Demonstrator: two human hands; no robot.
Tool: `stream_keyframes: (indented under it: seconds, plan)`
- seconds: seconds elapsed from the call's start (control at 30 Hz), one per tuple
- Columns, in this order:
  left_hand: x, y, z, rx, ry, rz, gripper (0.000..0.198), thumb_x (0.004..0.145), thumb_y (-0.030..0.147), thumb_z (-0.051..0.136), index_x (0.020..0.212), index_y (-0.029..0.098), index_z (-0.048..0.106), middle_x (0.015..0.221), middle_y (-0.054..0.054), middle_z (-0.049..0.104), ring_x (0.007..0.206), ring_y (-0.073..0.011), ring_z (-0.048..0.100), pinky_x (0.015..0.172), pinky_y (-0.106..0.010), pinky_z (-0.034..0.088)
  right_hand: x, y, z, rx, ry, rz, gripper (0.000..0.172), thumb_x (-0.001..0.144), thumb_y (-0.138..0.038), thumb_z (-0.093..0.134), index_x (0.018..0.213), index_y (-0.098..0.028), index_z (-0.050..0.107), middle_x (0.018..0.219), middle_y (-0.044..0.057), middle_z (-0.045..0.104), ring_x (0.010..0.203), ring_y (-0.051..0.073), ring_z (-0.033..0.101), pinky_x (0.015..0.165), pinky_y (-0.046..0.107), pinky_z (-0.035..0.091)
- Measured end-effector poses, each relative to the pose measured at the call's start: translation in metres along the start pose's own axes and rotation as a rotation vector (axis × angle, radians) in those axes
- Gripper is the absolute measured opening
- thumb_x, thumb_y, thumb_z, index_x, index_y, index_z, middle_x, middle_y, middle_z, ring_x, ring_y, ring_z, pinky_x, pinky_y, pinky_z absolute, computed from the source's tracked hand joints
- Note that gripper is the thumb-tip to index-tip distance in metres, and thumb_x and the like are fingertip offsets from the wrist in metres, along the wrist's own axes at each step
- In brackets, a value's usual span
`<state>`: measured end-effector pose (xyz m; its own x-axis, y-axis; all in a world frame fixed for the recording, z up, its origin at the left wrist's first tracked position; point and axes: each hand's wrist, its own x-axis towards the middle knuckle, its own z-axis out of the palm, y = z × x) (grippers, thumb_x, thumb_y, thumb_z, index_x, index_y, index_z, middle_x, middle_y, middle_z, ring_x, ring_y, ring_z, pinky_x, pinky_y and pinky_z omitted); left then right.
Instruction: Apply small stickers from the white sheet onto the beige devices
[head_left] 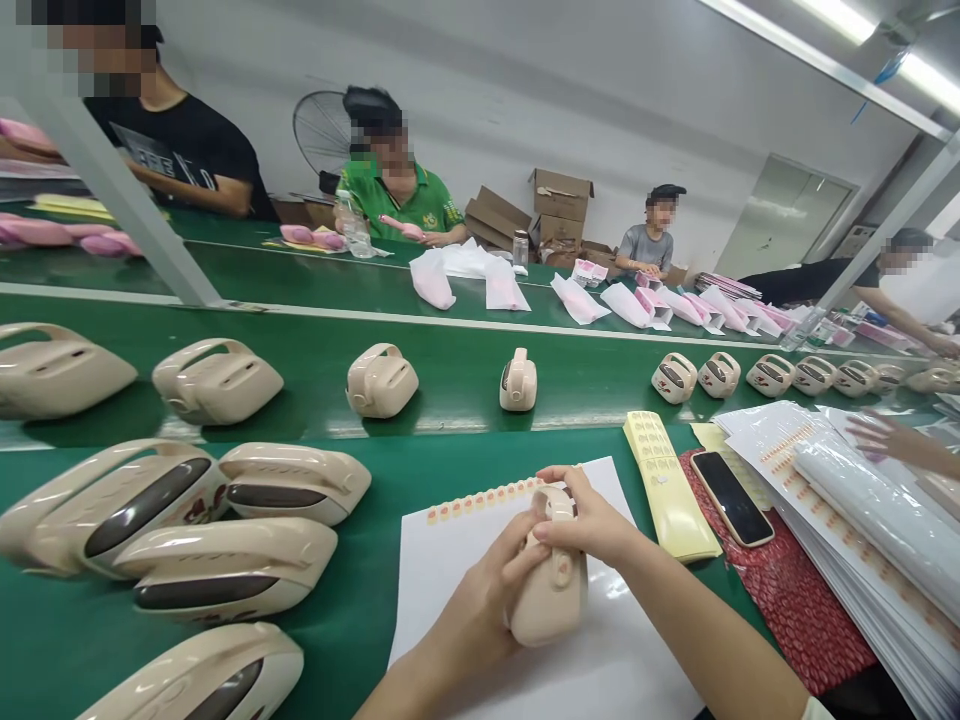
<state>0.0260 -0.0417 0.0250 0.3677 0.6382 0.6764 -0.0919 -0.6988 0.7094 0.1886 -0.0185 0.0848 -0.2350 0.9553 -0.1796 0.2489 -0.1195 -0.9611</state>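
Over a white sheet with a row of round orange stickers along its far edge, I hold a beige plastic device with a carry handle. My left hand wraps round its left side. My right hand has its fingers over the handle and its thumb pressed near the top. A small round sticker shows on the device's near end, below my right thumb. The fingertips on the far side are hidden. To the left stand several like devices with dark oval panels.
Right of the sheet lie yellow sticker strips, a phone on red bubble wrap and stacked sheets. More devices line the green belt. Co-workers sit across among white pouches; another person's hand reaches in at right.
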Motion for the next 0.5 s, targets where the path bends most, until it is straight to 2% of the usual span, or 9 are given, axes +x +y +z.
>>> stream_keyframes:
  seconds: [0.07,0.1,0.17,0.23,0.27,0.33,0.43,0.5]
  plan:
    - [-0.004,0.001,0.003,-0.067,0.003,-0.040,0.083,0.055,0.005,0.073,0.124,0.043,0.045,0.130,-0.009,0.049,0.115,-0.0353,0.048,0.088,-0.047,0.042,0.005,0.003,-0.008,-0.018,-0.058,-0.045,0.056,0.061,-0.043,0.066,0.112,-0.026,0.051,0.114,0.004,0.048,0.081,0.015,0.050,0.069,0.029,0.044]
    - [-0.007,0.001,0.004,-0.115,0.022,-0.105,0.083,0.053,0.007,0.075,0.123,0.042,0.046,0.130,-0.008,0.049,0.115,-0.0359,0.048,0.089,-0.048,0.042,0.008,0.005,-0.013,-0.034,-0.102,-0.079,0.052,0.063,-0.046,0.065,0.108,-0.024,0.053,0.109,0.004,0.051,0.078,0.014,0.049,0.068,0.028,0.042]
    - [-0.014,0.000,0.005,-0.235,0.076,-0.286,0.088,0.048,0.014,0.079,0.124,0.040,0.043,0.130,-0.008,0.048,0.111,-0.0376,0.051,0.088,-0.049,0.042,0.013,0.012,-0.023,-0.066,-0.218,-0.110,0.039,0.064,-0.050,0.062,0.088,-0.019,0.058,0.089,0.002,0.057,0.068,0.011,0.048,0.063,0.025,0.040]
    - [-0.019,-0.003,0.007,-0.347,0.116,-0.459,0.100,0.042,0.024,0.083,0.129,0.036,0.036,0.131,-0.010,0.047,0.108,-0.0391,0.052,0.086,-0.051,0.044,0.017,0.016,-0.033,-0.081,-0.302,-0.044,0.033,0.063,-0.049,0.062,0.068,-0.018,0.051,0.066,-0.002,0.054,0.053,0.009,0.043,0.051,0.022,0.035]
    - [-0.020,-0.004,0.008,-0.371,0.118,-0.517,0.104,0.041,0.029,0.084,0.131,0.033,0.032,0.132,-0.011,0.046,0.110,-0.0397,0.050,0.088,-0.050,0.043,0.019,0.016,-0.039,-0.078,-0.298,0.010,0.033,0.063,-0.048,0.063,0.063,-0.019,0.047,0.057,-0.004,0.050,0.047,0.007,0.040,0.046,0.021,0.031]
    - [-0.020,-0.009,0.014,-0.391,0.111,-0.627,0.102,0.050,0.039,0.079,0.135,0.028,0.025,0.135,-0.014,0.042,0.116,-0.0375,0.046,0.094,-0.048,0.039,0.022,0.010,-0.053,-0.074,-0.175,0.062,0.033,0.060,-0.045,0.064,0.059,-0.020,0.043,0.049,-0.006,0.046,0.040,0.007,0.037,0.041,0.020,0.026]
    - [-0.022,-0.019,0.026,-0.363,0.083,-0.796,0.081,0.072,0.047,0.060,0.138,0.024,0.019,0.133,-0.016,0.045,0.117,-0.0294,0.048,0.098,-0.044,0.036,0.041,-0.009,-0.079,-0.151,0.212,-0.002,0.029,0.056,-0.039,0.064,0.054,-0.020,0.043,0.045,-0.006,0.045,0.042,0.008,0.040,0.043,0.021,0.028]
    - [-0.026,-0.026,0.032,-0.231,-0.044,-0.842,0.076,0.069,0.042,0.061,0.135,0.022,0.029,0.126,-0.015,0.053,0.117,-0.0289,0.049,0.100,-0.044,0.033,0.066,-0.019,-0.093,-0.226,0.461,-0.035,0.024,0.058,-0.034,0.060,0.052,-0.020,0.043,0.046,-0.006,0.046,0.045,0.009,0.042,0.045,0.021,0.031]
